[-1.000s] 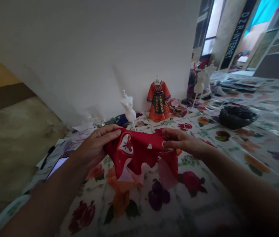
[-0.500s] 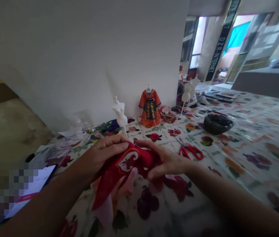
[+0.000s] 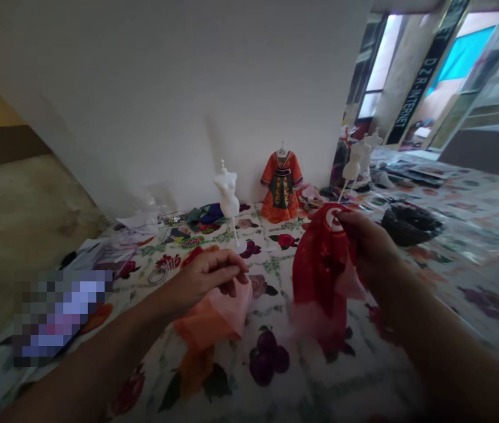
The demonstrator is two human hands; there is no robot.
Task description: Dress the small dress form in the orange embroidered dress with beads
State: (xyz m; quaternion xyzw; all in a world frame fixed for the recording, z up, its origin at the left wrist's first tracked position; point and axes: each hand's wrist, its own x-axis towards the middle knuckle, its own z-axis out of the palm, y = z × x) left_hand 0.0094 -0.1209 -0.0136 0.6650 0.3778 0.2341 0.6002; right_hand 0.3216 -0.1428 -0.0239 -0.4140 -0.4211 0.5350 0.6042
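Two bare hands work above a bench (image 3: 482, 247) spread with a rose-and-plum printed cloth, set against a white wall (image 3: 143, 100). Along the wall stand a miniature orange dress (image 3: 281, 188) on a form, a white bust form (image 3: 228, 197) on a thin stand, and a second white form (image 3: 352, 169) further right. A dark woven bowl (image 3: 411, 226) sits on the bench to the right of them. The right hand (image 3: 368, 249) lifts a red cloth (image 3: 320, 270) clear of the bench, its fingers (image 3: 346, 218) pinched on the top edge beside a white ring motif. The left hand (image 3: 207, 279) sits lower, fingers curled narrowly over a peach sheer fabric (image 3: 218, 317) lying on the bench; whether they grip it cannot be told.
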